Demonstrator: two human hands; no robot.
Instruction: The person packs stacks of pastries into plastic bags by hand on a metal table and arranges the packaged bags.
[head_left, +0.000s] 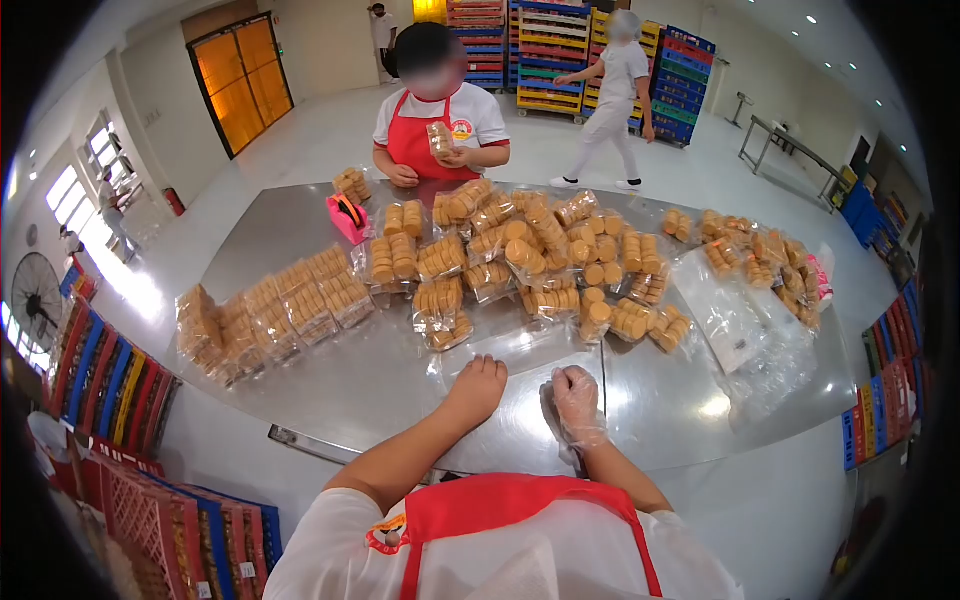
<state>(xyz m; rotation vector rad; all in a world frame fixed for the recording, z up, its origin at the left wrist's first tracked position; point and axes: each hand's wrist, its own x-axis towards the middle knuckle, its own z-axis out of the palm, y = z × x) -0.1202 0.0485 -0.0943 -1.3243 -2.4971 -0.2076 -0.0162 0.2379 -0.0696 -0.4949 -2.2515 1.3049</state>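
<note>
My bare left hand (pixel 478 388) is at the front of the metal table (pixel 400 375), its short-looking fingers curled and close together. To its right, my right hand (pixel 577 398), in a clear plastic glove, is closed like a fist. Thin clear plastic (pixel 535 362) lies just beyond and between them; whether either hand grips it is hard to see. Clear packs of round biscuits (pixel 440 300) are heaped beyond my hands. More packs (pixel 285 310) stand in a row at the left.
Across the table a person in a red apron (pixel 415 130) holds a biscuit pack (pixel 440 140). A pink tape dispenser (pixel 348 218) is at the far left. Empty plastic bags (pixel 735 320) and more packs (pixel 765 250) lie right. Another person (pixel 612 90) walks by crates (pixel 550 60).
</note>
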